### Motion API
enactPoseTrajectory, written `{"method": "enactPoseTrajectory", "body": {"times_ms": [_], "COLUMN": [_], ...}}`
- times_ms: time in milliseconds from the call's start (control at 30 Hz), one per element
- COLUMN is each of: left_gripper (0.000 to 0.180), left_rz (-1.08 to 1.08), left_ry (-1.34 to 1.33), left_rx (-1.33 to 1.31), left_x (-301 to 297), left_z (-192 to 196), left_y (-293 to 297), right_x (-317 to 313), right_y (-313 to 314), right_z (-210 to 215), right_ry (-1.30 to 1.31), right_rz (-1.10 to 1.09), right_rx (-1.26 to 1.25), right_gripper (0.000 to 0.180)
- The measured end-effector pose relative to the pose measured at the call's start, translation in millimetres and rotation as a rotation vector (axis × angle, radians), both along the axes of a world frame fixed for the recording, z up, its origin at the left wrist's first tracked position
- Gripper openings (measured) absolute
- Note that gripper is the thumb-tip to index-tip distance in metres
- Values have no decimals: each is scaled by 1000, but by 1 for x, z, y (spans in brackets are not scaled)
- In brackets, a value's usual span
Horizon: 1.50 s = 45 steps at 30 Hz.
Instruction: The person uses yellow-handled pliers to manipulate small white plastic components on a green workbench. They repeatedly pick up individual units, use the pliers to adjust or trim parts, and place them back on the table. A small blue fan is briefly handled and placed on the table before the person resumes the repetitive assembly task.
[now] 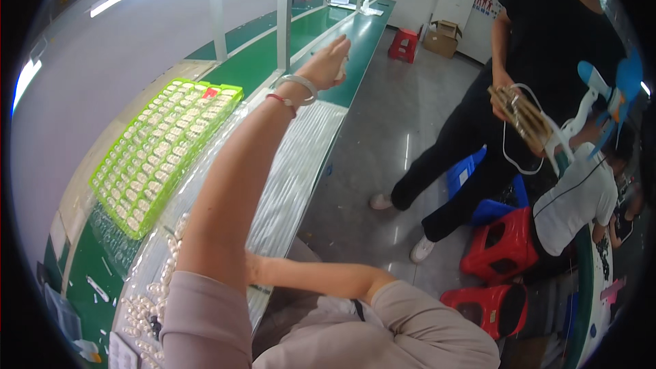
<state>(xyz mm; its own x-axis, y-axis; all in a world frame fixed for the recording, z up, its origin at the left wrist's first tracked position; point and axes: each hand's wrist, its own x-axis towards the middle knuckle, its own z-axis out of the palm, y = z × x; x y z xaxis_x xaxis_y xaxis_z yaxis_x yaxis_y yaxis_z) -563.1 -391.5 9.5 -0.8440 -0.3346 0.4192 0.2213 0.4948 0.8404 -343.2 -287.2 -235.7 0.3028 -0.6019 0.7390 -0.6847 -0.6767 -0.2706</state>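
Small pale object (341,70), hard to make out, shows at the palm side of the left hand (327,63), above the far part of the green bench (369,35). That hand's fingers are stretched out, lying close together; I cannot tell whether the thumb clamps the object. A pale bangle (309,89) and a red cord (281,101) circle the wrist. The right hand (253,269) is mostly hidden behind the left arm, near the edge of the whitish striped sheeting (294,174), so I cannot tell how its fingers stand.

On the left, a lime-green tray (232,91) holds rows of whitish oval pieces (158,142). A red label (210,93) sits at its far end, any print too small to read. More pale pieces (143,307) lie loose at the near left, partly covered by the left sleeve (205,314).

On the right, a blue bin (469,164) bears a white label (465,175), illegible from here. Red and blue markings (484,4) on the far wall are too blurred to make out. A standing person (553,41), head cut off by the upper edge, holds a brownish bundle (521,116), its kind unclear. A blue-bladed fan (622,92) partly hides a seated person in white (577,195).
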Motion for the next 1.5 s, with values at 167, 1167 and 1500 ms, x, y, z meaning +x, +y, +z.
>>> {"method": "enactPoseTrajectory", "body": {"times_ms": [167,1167,1500], "left_gripper": [53,53,59], "left_rz": [-28,-74,269], "left_ry": [-85,-191,-382], "left_rx": [-140,436,793], "left_x": [-83,-417,-436], "left_z": [-1,-26,-59], "left_y": [-16,-236,-205], "right_x": [-8,-961,-1171], "right_y": [11,-352,-534], "right_z": [-39,254,284], "right_ry": [-160,-1158,-1109], "right_rz": [273,-941,-894], "right_rx": [194,653,636], "right_gripper": [36,86,86]}}
